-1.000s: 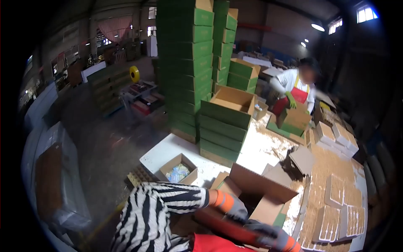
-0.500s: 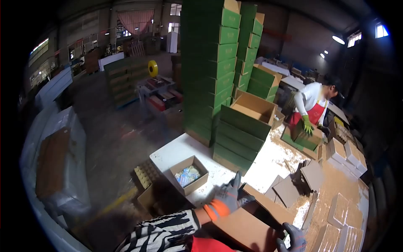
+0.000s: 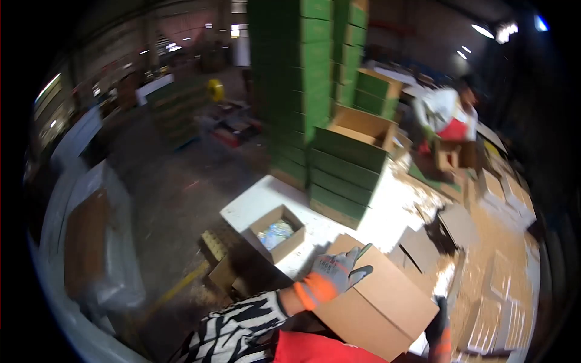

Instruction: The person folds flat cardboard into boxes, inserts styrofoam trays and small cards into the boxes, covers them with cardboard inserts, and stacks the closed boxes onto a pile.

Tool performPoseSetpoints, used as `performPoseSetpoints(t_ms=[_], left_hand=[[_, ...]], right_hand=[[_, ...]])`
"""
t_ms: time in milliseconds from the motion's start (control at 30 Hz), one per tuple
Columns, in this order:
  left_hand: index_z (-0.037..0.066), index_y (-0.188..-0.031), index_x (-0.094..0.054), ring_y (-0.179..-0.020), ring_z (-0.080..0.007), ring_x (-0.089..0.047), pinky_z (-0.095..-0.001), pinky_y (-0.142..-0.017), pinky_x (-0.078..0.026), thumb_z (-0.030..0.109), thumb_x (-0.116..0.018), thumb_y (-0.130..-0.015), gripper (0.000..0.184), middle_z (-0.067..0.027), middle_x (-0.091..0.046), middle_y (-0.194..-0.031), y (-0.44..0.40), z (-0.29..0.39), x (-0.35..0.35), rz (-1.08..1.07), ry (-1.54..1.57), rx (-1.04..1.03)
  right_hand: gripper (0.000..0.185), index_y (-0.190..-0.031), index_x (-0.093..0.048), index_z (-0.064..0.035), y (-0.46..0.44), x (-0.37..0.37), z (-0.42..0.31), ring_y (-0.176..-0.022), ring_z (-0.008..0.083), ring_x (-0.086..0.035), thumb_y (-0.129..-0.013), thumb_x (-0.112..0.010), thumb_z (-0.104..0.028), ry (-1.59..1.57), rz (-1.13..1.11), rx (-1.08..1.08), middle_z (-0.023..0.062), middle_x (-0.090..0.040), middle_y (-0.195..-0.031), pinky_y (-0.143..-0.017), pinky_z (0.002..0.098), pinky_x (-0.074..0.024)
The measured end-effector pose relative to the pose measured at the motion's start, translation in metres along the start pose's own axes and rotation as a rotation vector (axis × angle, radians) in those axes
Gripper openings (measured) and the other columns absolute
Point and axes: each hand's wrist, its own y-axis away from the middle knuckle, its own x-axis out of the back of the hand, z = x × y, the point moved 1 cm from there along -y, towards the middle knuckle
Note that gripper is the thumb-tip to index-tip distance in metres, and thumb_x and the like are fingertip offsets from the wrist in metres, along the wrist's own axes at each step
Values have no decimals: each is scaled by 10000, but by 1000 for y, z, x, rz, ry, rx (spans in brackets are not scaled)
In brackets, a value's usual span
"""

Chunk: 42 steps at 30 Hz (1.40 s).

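Observation:
A brown cardboard box point(image 3: 378, 302) is right in front of me, its two top flaps folded down so that they meet along a seam. My left hand point(image 3: 339, 271), in a grey glove with an orange cuff, lies on the left part of the flaps with its fingers stretched out. At the box's right side is my right hand point(image 3: 438, 323), gloved too, dark and blurred; how its fingers are set cannot be made out. Beyond my left hand, a small open carton point(image 3: 289, 245) holds bluish packets point(image 3: 275, 233) on the white table point(image 3: 254, 202).
Stacked green boxes point(image 3: 345, 166) rise behind the table. Loose cardboard pieces point(image 3: 417, 251) lie beyond my box. Shallow cartons point(image 3: 502, 275) line the right. A co-worker point(image 3: 445, 115) in a red apron stands at the far end by an open box point(image 3: 454, 154).
The box's flaps, apart with a dark gap before, now lie down together. My left hand has settled over them, and my right hand has moved to the box's side. The view has shifted slightly.

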Motion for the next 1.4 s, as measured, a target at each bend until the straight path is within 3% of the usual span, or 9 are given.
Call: performPoseSetpoints(t_ms=[167, 267, 300, 400, 500, 667, 767, 1033, 1400], left_hand=[[-17, -1181, -540, -854, -231, -608, -382, -814, -480, 320, -575, -869, 460, -122, -645, -951, -10, 33, 39, 109, 253, -339], [40, -1024, -581, -888, -142, -542, -302, -819, -453, 412, -409, -987, 411, -48, -611, -944, -37, -55, -55, -269, 2067, 27], [64, -1179, -515, -990, -161, -520, -315, -895, -428, 438, -372, -993, 442, -44, -574, -1082, -34, -134, -103, -337, 1834, 51], [75, -1383, -401, -1161, -194, -472, -311, -1025, -357, 446, -326, -1005, 535, -56, -500, -1296, -8, -310, -180, -424, 1627, 335], [50, -1413, -353, -1189, -203, -458, -313, -1035, -343, 347, -417, -974, 534, -90, -477, -1336, -24, -92, -88, -486, 945, 270], [33, -1411, -356, -1137, -233, -505, -336, -969, -418, 118, -576, -885, 576, -176, -503, -1300, -11, -71, -81, -139, 457, 352], [44, -1321, -459, -1199, -429, -458, -428, -1010, -394, 171, -526, -894, 450, -314, -414, -1342, 14, -71, -90, -60, -398, -172], [5, -1302, -455, -1185, -362, -505, -383, -1002, -398, 241, -568, -883, 494, -239, -528, -1266, -13, -8, -72, -77, 355, 542], [35, -1315, -454, -1087, -384, -550, -414, -942, -433, 231, -525, -879, 484, -215, -574, -1198, -23, -16, -84, -100, 218, 332]], right_hand=[[475, -1216, -565, -14, 43, -9, -50, -971, 157, -612, -947, -506, -400, 125, -227, 383, 74, -638, -1116, -880, 297, -478], [341, -1001, -613, -36, 91, -65, -73, -902, 163, -609, -768, -766, -233, 595, -171, 709, 45, -640, -999, -802, 317, -497], [271, -915, -633, -71, 90, -73, -61, -873, 235, -590, -742, -769, -229, 999, -213, 1233, 62, -629, -956, -788, 352, -484], [318, -989, -654, -97, 86, -70, 12, -888, 285, -549, -717, -769, -216, 1345, -480, 1078, 83, -601, -1034, -812, 386, -460], [395, -1116, -631, -100, 104, -62, 37, -1039, 290, -533, -751, -746, -200, 976, -484, 989, 116, -572, -1187, -906, 380, -433], [349, -1170, -602, -58, 86, 70, 0, -1165, 264, -499, -831, -654, -127, 378, 595, 890, 133, -563, -1221, -969, 377, -397], [356, -1180, -590, -52, 22, 188, -29, -1169, 268, -495, -839, -643, -140, 566, 725, 801, 137, -557, -1227, -973, 383, -393], [379, -1206, -557, -35, -84, 197, -59, -1179, 278, -484, -859, -616, -176, 891, 554, 645, 148, -541, -1243, -985, 401, -384], [420, -1242, -513, -12, -8, 77, -72, -1193, 291, -468, -887, -578, -225, 781, 258, 835, 162, -519, -1265, -1002, 426, -371]])
